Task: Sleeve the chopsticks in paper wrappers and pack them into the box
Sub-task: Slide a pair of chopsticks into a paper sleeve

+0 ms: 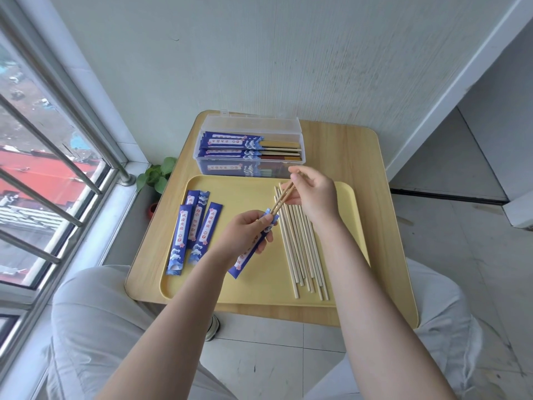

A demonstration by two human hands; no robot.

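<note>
My left hand [243, 230] grips a blue paper wrapper [250, 249] held slanted above the yellow tray [245, 284]. My right hand [313, 192] pinches a pair of wooden chopsticks [282, 199] whose lower tips sit inside the wrapper's open top. Several bare chopsticks [302, 249] lie side by side on the tray's right half. Three empty blue wrappers [191, 229] lie on its left half. Behind the tray stands a clear plastic box [251, 148], lid open, holding several sleeved chopsticks.
The tray rests on a small wooden table [360, 157] set against a white wall. A window with metal bars [57, 157] runs along the left. A small potted plant [157, 177] stands by the table's left edge. My knees flank the table's near edge.
</note>
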